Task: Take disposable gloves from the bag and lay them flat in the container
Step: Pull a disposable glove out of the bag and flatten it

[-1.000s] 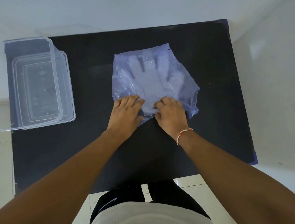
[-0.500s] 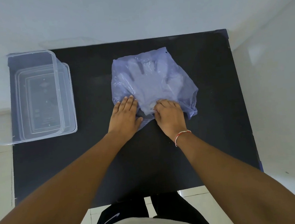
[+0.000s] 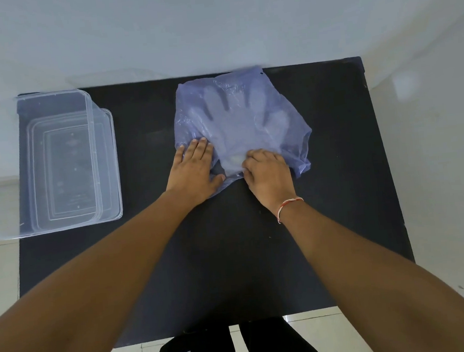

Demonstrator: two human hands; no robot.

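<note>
**Bag pinned at its near edge so the gloves can be reached**

The black bench (image 3: 259, 243) carries everything, and its middle is kept for the work. The clear container (image 3: 9, 173) is set at the bench's left edge, well apart from the bag, seemingly with a lid beneath it, and nothing is seen inside it. The bluish bag (image 3: 284, 109) is spread flat at the far centre, so the gloves (image 3: 231, 119) show through the film as a pale hand shape, not yet drawn out. The left hand (image 3: 194, 170) is laid flat, fingers spread, on the bag's near-left corner to hold it down. The right hand (image 3: 266, 170) is curled at the near edge, its fingers apparently pinched on the film, though the mouth is hidden beneath them
</note>
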